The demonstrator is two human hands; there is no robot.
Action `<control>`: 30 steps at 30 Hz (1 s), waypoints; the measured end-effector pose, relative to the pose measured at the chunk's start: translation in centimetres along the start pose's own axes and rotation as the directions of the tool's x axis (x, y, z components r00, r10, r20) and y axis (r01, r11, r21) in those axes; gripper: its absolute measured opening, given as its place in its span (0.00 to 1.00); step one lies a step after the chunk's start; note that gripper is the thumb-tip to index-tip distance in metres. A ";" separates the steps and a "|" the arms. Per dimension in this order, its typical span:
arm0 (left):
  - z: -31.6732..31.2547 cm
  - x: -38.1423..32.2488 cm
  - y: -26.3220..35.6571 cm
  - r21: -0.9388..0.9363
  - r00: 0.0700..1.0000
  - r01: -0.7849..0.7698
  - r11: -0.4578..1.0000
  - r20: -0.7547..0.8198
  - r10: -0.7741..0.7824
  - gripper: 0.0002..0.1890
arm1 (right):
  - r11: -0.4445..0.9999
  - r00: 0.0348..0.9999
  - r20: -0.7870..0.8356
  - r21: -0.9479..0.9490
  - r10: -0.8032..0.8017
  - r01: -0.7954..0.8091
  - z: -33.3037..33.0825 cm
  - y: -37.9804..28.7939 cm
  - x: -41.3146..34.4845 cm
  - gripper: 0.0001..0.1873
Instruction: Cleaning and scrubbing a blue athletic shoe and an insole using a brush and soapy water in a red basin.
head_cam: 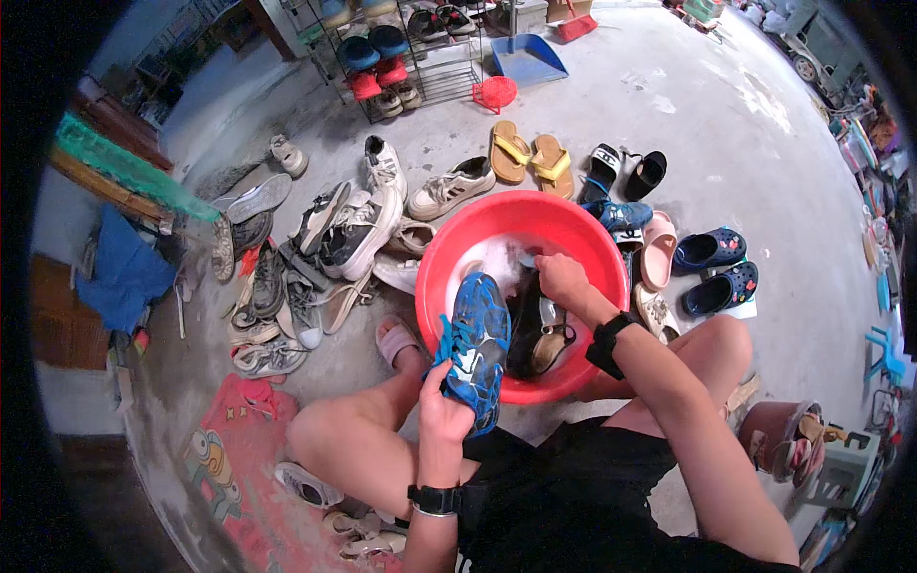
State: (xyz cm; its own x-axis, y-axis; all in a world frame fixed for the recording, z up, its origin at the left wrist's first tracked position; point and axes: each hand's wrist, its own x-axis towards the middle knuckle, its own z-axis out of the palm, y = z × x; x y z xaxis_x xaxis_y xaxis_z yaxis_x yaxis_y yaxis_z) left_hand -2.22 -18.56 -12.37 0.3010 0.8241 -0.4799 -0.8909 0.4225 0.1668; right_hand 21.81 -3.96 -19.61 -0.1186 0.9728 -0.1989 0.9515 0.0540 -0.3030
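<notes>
My left hand (445,401) grips a blue lace-up sports shoe (481,344) by its heel end, toe pointing away from me, over the near left rim of a red plastic basin (438,251). White suds (491,258) float in the basin, where a black shoe and a strapped shoe with a tan insole (550,349) lie in dark water. Above the basin's inside, my right hand (562,278) is closed round something that it mostly hides; a pale bluish edge shows beside the fingers, and I cannot tell what it is. Both wrists wear black bands.
Many worn sneakers (358,233) lie left of the basin. Yellow-strapped flip-flops (551,166) stand beyond it, pink slides (658,251) and navy clogs (720,286) to the right. Farther off are a wire shoe rack (448,84) and a blue dustpan (529,61). A brown bucket (770,433) stands at right.
</notes>
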 end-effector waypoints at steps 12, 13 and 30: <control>0.6 0.4 -0.8 0.082 0.999 -0.003 0.997 -0.048 0.007 0.22 | 0.944 0.991 -0.136 0.329 0.014 0.032 -6.2 1.4 -10.3 0.11; 1.0 0.3 -1.0 0.176 0.998 -0.034 0.984 -0.044 0.043 0.22 | 0.939 0.989 -0.144 0.339 -0.013 0.062 -6.7 1.3 -11.3 0.12; 4.3 1.2 -2.9 0.366 0.975 0.050 0.929 -0.219 0.033 0.20 | 0.857 0.942 -0.314 0.448 -0.115 0.254 -7.0 -1.9 -23.3 0.17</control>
State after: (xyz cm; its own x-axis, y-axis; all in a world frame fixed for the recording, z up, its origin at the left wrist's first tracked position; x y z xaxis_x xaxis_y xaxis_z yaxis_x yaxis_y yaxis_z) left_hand 2.20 -17.22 -9.76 0.1892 0.7350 -0.6512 -0.6883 0.5722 0.4459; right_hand 24.75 -25.16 -7.91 -0.1322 0.9812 0.1405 0.6578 0.1928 -0.7281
